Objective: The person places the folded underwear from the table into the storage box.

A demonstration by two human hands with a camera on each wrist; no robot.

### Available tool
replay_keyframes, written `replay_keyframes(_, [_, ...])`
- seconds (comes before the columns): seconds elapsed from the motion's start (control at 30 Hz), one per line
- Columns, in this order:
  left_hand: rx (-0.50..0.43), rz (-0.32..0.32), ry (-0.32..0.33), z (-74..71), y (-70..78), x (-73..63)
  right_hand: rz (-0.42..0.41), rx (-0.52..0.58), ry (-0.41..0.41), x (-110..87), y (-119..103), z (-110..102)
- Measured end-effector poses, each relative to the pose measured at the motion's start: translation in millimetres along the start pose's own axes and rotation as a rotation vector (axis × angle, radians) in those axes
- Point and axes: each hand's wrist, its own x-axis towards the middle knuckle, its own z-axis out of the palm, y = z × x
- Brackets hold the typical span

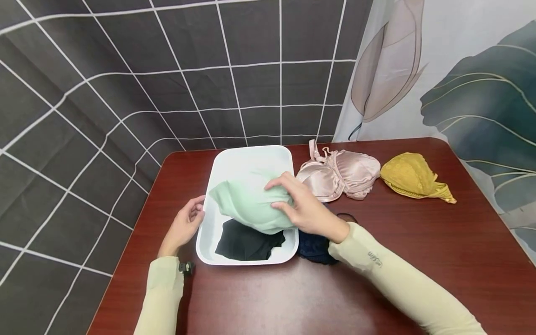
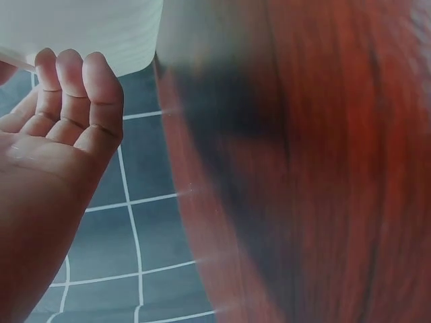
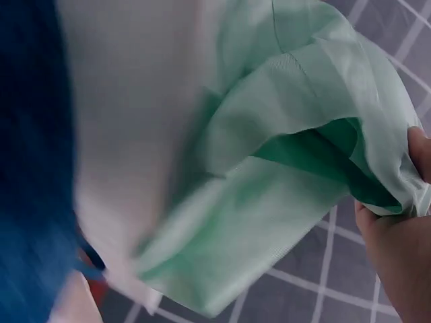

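Observation:
My right hand pinches mint-green underwear between thumb and fingers, over the white tray. In the right wrist view the smooth green cloth hangs in folds with an opening in it. Inside the tray's near half lies a folded black cloth garment, partly covered by the green one. At the tray's left rim is my left hand, fingers loosely bent. The left wrist view has those fingertips against the tray's outer side, with the thumb mostly out of frame.
Right of the tray lies a pink satin bra, with a mustard-yellow bra beyond it. A navy lace garment sits against the tray's right side, partly under my right forearm. Behind the brown table hang grid-patterned and leaf-patterned curtains.

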Motion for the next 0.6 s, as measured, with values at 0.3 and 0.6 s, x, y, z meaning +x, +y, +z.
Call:
replay_keyframes(0.3, [-0.006,-0.003,-0.015,-4.1,33.5,-5.8,0.092,-0.022,-0.271,-17.7,14,48])
replay_keyframes(0.6, [0.004,-0.033,-0.003,-0.1,-1.2,-0.5,0.266,-0.176,-0.446,-29.4,16,60])
